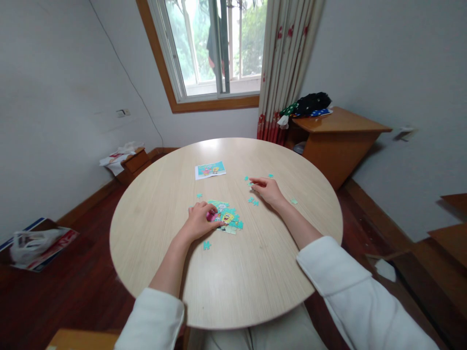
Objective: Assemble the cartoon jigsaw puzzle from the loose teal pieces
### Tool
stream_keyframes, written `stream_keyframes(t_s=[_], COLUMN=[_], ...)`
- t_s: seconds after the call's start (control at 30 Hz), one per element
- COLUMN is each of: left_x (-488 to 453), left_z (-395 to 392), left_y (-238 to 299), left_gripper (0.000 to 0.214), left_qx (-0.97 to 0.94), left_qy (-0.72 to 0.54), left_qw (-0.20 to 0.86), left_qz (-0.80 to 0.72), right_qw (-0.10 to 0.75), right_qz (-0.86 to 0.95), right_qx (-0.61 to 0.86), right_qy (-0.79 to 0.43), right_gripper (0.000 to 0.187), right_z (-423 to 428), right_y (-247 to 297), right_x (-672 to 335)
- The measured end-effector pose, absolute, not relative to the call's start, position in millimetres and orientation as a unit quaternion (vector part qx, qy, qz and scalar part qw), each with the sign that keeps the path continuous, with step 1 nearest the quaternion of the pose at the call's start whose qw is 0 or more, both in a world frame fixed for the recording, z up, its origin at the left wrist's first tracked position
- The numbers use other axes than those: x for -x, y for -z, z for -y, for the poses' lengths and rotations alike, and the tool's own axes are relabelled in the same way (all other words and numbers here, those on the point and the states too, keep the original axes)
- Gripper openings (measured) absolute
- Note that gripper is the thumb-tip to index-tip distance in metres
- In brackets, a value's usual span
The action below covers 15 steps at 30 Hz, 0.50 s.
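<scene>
A partly joined cartoon jigsaw lies near the middle of the round wooden table. My left hand rests on its left edge, fingers curled and pressing down on the pieces. My right hand lies farther back to the right, fingers closed in a pinch on a loose teal piece. Other loose teal pieces lie around: one near my left wrist, a pair beside my right hand, one to the right. A picture card of the same cartoon sits behind the jigsaw.
A wooden cabinet with clothes on top stands at the back right, beside a curtain and a window. A cardboard box and a plastic bag lie on the dark floor at the left.
</scene>
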<state>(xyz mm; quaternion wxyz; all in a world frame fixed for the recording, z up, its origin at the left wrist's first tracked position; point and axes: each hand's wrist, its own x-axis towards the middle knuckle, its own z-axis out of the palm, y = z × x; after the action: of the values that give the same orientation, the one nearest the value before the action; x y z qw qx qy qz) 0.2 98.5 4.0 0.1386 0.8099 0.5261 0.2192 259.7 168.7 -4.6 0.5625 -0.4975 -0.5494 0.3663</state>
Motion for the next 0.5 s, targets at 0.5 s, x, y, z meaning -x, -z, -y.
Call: stream_keyframes(t_s=[0.5], left_x=[-0.1], left_z=[-101.1], left_y=[-5.7], left_gripper=[0.019], left_qx=[-0.812], left_qy=[-0.25], left_qw=[0.181], left_qz=[-0.495], right_qw=[0.586], right_qz=[0.444], right_qx=[0.481], right_qy=[-0.478], right_gripper=[0.02], right_z=[-169.9], right_y=[3.1], right_x=[-257.1])
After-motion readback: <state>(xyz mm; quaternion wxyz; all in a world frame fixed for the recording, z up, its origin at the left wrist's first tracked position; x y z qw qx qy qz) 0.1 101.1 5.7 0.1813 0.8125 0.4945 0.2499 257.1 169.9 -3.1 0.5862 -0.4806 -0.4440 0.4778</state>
